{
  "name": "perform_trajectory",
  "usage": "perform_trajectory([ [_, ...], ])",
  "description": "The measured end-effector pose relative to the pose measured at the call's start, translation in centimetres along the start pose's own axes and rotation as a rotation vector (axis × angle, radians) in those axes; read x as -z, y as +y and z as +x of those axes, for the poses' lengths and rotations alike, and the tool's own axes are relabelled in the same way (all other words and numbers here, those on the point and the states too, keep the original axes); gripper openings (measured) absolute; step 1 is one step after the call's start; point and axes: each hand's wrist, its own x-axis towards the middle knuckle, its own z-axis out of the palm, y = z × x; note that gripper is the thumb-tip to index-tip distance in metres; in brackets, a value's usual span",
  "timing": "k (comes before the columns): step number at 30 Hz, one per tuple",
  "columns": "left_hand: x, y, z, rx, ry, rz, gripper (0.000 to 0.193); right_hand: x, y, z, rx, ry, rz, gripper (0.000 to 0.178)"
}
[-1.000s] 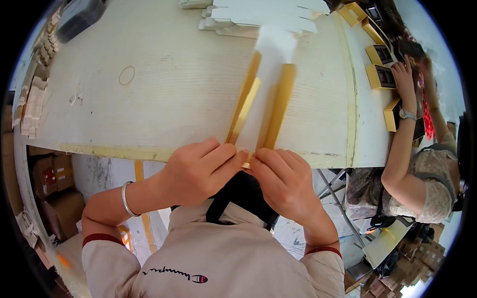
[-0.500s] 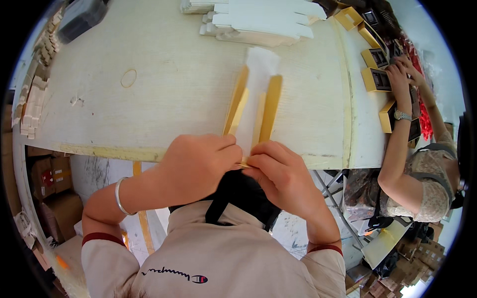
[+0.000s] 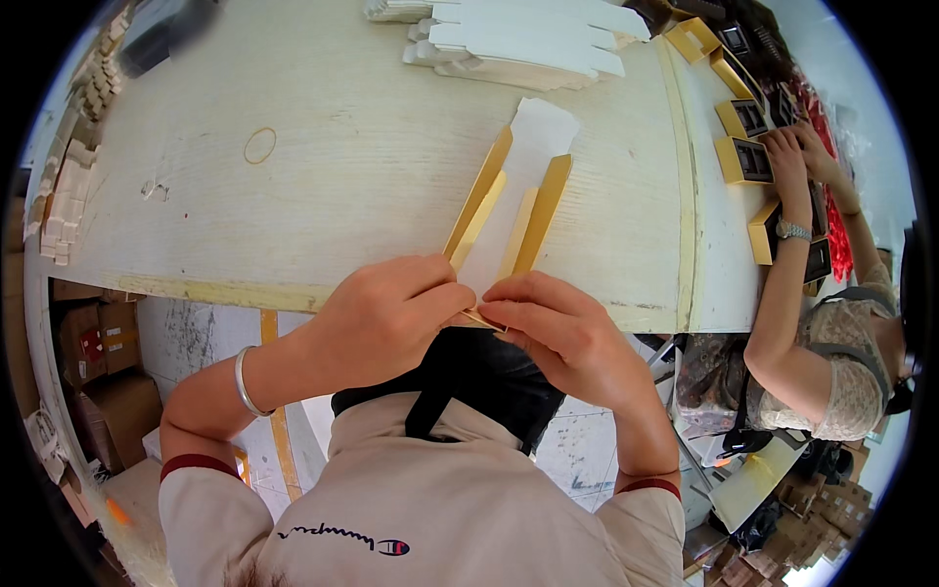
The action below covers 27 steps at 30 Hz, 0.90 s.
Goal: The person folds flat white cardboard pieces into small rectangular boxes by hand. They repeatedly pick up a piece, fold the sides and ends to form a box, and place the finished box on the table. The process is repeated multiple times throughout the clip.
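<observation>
A partly folded carton (image 3: 536,220), white inside with gold side walls standing up, lies at the table's front edge. Its long white end flap points away from me. Closed on the near left corner of the carton is my left hand (image 3: 386,311), a bangle on its wrist. My right hand (image 3: 567,328) pinches the near right corner with thumb and fingers. Both hands almost meet over the near end, where a narrow gold edge shows between the fingertips. My fingers hide most of that end.
Flat white carton blanks (image 3: 523,44) are stacked at the far side of the table (image 3: 323,205). A rubber band (image 3: 260,145) lies to the left, more blanks (image 3: 68,201) along the left edge. At right, a co-worker's hands (image 3: 787,157) are among gold boxes (image 3: 743,159) with black inserts.
The carton's far end has shifted slightly right, and its gold walls lean more to the right. My right hand has moved a little right and down. Both hands still hold the near end.
</observation>
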Motion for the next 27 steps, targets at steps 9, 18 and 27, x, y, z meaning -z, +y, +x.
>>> perform_trajectory([
  [9, 2.0, -1.1, 0.9, -0.157, -0.216, 0.153, 0.009, -2.6, -0.5, -0.5, 0.064, 0.169, -0.231, 0.012],
  [18, 5.5, 0.2, 3.6, -0.051, -0.424, 0.200, 0.029, 0.9, -2.2, -1.5, -0.031, 0.181, -0.630, 0.045],
  [27, 0.9, 1.0, 3.0, -0.266, -0.004, 0.668, 0.034, -1.7, -0.9, -2.3, 0.011, 0.256, -0.565, 0.023],
])
